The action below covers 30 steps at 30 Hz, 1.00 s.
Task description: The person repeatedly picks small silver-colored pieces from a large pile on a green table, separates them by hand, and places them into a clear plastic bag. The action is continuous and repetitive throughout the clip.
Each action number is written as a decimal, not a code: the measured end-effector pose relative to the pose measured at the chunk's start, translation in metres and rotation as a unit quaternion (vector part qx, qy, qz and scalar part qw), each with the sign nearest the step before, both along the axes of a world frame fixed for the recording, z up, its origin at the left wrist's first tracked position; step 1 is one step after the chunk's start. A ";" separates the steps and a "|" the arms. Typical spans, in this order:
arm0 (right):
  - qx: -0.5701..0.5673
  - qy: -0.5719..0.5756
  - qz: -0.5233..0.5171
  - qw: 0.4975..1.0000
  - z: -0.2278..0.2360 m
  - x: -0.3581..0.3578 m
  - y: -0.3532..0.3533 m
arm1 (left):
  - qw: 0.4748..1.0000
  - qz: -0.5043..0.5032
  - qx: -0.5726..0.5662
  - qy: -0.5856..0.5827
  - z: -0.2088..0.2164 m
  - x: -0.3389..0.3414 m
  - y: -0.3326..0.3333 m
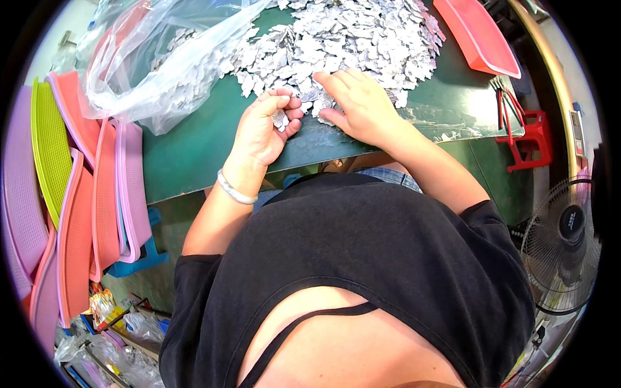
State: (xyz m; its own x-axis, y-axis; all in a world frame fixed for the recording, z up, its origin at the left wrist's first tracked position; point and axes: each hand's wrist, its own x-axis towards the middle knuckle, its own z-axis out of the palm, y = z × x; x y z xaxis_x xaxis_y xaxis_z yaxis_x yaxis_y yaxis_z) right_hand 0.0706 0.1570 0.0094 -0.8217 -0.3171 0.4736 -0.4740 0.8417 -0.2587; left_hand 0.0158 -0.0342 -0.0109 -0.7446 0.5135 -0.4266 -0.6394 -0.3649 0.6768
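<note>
- Head view, eleven o'clock: held at least one grey piece [280, 120] in the curled left hand [257, 129].
- One o'clock: rested the right hand [363, 107] by the near edge of the pile [369, 42], with thumb and fingers spread; could not tell about anything beneath the palm.
- Twelve o'clock: saw the pile on the table [194, 155].
- Seemed best to pick from the loose edge, pinching lightly, well clear of the bag [162, 97] at ten o'clock.
</note>
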 end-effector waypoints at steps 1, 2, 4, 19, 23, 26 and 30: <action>-0.010 -0.007 -0.003 1.000 -0.002 0.000 0.000 | 1.000 0.002 -0.004 -0.002 0.001 0.001 0.001; -0.021 -0.014 -0.006 1.000 -0.003 0.000 0.000 | 1.000 0.004 -0.008 -0.004 0.003 0.003 0.002; -0.059 -0.040 -0.003 0.997 -0.005 0.002 0.003 | 1.000 0.000 -0.022 0.001 0.005 0.004 0.003; -0.511 -0.261 -0.022 0.818 0.003 0.001 0.009 | 0.993 -0.077 -0.058 0.062 0.011 0.014 0.023; -0.430 -0.197 -0.038 0.880 -0.002 0.001 0.015 | 0.996 -0.060 -0.048 0.047 0.007 0.013 0.021; -0.290 -0.136 -0.049 0.946 -0.002 0.006 0.022 | 0.997 -0.059 -0.040 0.038 0.009 0.013 0.019; -0.103 -0.059 0.003 0.993 -0.001 0.011 0.026 | 1.000 -0.018 0.015 0.019 0.012 0.012 0.015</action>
